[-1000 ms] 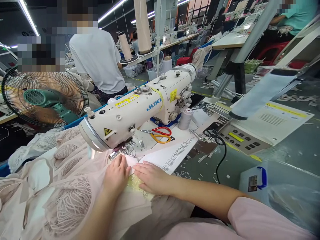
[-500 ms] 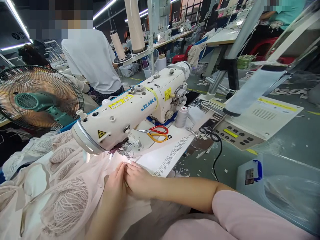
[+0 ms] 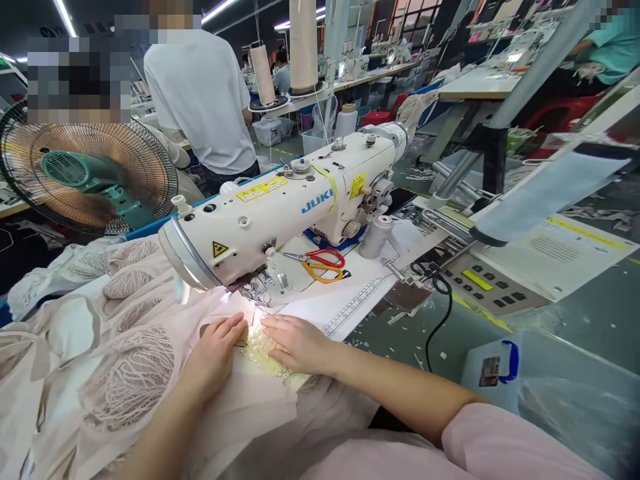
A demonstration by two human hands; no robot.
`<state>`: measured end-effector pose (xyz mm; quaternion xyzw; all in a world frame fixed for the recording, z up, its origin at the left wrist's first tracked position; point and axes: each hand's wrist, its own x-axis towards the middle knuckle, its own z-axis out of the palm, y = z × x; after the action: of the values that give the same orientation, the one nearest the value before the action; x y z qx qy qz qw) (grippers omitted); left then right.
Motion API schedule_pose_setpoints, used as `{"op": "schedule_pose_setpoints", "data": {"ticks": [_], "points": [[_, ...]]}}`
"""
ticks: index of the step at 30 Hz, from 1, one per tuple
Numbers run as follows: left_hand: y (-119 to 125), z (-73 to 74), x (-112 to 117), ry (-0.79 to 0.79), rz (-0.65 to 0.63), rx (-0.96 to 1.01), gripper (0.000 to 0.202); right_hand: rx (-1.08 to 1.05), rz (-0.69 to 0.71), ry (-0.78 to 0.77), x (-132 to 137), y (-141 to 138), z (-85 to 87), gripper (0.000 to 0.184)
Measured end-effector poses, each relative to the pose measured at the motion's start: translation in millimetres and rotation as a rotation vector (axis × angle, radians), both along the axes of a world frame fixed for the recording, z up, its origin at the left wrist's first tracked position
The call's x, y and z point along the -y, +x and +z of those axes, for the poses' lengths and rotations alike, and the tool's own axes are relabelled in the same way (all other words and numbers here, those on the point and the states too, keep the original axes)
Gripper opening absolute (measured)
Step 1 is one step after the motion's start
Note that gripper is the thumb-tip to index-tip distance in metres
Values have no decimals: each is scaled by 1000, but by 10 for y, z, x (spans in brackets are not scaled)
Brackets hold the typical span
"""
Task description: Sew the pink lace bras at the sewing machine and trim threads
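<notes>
Pale pink fabric (image 3: pixel 227 303) runs under the needle end of a white sewing machine (image 3: pixel 250 220). My left hand (image 3: pixel 215 347) is at the fabric's near edge, fingers together and curled over it. My right hand (image 3: pixel 297 343) lies to the right, fingers stretched toward the left and thumb apart, resting at the work surface. Between the hands shows a shiny, yellowish patch (image 3: pixel 263 347) of the table. The needle area is partly hidden by the machine head. Garment pieces with lace cups (image 3: pixel 133 373) spread out on the left.
Red- and orange-handled thread snips (image 3: pixel 325 265) and a grey thread cone (image 3: pixel 376 237) are on the machine bed, near a printed ruler (image 3: pixel 357 303). A fan (image 3: pixel 85 177) stands left, a control box (image 3: pixel 493 280) right, a clear plastic bin (image 3: pixel 470 380) below it.
My hands have come apart from being close together at the fabric, baring the yellowish patch. The left hand has moved left, the right slightly right. The whole view has shifted a little.
</notes>
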<state>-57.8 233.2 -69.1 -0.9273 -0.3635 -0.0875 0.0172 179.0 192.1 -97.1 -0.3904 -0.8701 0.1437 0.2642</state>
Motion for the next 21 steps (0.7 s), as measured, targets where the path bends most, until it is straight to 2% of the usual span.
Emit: {"op": "schedule_pose_setpoints", "data": {"ticks": [9, 21], "points": [[-48, 10, -127, -12, 14, -5, 52, -36, -10, -5, 3, -5, 14, 36], [-73, -7, -144, -24, 6, -6, 54, -59, -15, -11, 13, 3, -2, 35]]}}
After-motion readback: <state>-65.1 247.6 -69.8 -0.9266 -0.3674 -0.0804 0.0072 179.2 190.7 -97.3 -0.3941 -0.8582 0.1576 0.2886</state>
